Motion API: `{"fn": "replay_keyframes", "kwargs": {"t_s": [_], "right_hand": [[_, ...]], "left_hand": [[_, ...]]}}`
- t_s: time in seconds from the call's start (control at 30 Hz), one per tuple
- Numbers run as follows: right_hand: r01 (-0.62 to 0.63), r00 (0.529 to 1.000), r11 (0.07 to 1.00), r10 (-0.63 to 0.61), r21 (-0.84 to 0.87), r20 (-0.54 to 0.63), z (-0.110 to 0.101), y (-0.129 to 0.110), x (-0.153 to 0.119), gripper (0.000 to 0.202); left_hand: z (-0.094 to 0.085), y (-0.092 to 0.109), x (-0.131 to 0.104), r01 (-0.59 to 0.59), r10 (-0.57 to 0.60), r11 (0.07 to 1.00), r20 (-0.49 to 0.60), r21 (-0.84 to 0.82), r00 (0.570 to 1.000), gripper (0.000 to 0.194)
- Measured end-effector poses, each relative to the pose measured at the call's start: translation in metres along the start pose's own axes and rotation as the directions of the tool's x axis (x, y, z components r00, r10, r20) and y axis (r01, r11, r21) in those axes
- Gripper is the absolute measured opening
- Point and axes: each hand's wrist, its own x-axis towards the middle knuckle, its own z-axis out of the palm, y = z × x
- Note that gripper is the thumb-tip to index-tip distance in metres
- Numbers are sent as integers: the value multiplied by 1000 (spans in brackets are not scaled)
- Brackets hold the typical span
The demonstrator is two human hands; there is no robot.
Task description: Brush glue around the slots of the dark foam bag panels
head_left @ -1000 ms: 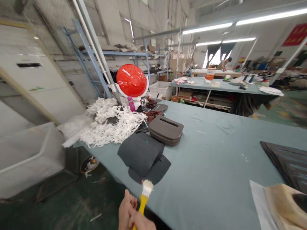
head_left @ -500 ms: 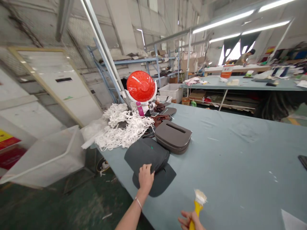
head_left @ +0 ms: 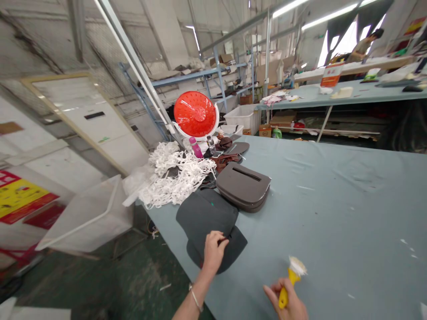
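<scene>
My left hand (head_left: 215,250) rests over a stack of dark grey, curved sheet pieces (head_left: 207,214). Its thumb and fingers are pinched together at the edge of a piece near the slit. A yellow-handled paintbrush (head_left: 292,281) is in my right hand (head_left: 289,298), bristles pointing up and away from me, white stuff on them. The brush is held clear of the stack, to its right. Just beyond the dark pieces lies a pile of brownish-grey, rounded panels (head_left: 245,186) with a slot in the top one.
White tangled strips (head_left: 178,178) heap at the table's left edge, beside a pink bottle (head_left: 196,147) and a red basin (head_left: 195,114). A white bin (head_left: 90,222) stands on the left. Far right, a person (head_left: 362,48) bends over another table.
The view has turned and shifted a little. My left hand has moved slightly right along the dark pieces, its fingers now pinching. My right hand has come rightward and up with the paintbrush.
</scene>
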Motion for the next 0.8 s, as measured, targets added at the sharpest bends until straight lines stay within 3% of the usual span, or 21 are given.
{"fn": "replay_keyframes", "kwargs": {"t_s": [0.1,0.13,0.2,0.23,0.27,0.37,0.43,0.5,0.67,0.8], "right_hand": [[9,998,1000,-10,-24,-70,-16,2,25,40],[-4,993,998,-2,-57,-116,-24,5,32,39],[-54,972,984,14,-167,-233,-44,16,44,30],[-81,957,971,12,-227,-291,-56,24,48,23],[-106,939,955,4,-279,-344,-70,35,52,16],[-141,889,920,-45,-366,-455,-112,68,56,11],[-149,862,912,-69,-383,-501,-136,85,58,19],[-158,837,905,-90,-396,-540,-153,95,63,25],[-197,773,882,-128,-427,-621,-178,108,89,26],[-178,745,890,-156,-420,-648,-198,115,104,16]], "left_hand": [[45,62,-34,-117,160,966,175,-232,971,12],[59,80,-47,-130,225,943,299,-308,927,17],[82,104,-73,-158,351,913,527,-376,774,31],[91,108,-84,-192,380,915,598,-356,706,38],[98,108,-92,-246,390,920,638,-306,664,43],[123,88,-103,-462,406,884,614,-75,677,50],[141,77,-98,-605,488,796,566,24,665,54],[160,78,-85,-712,578,697,518,88,630,58],[201,122,-29,-848,715,510,477,143,510,59],[218,156,7,-864,727,470,475,182,496,56]]}}
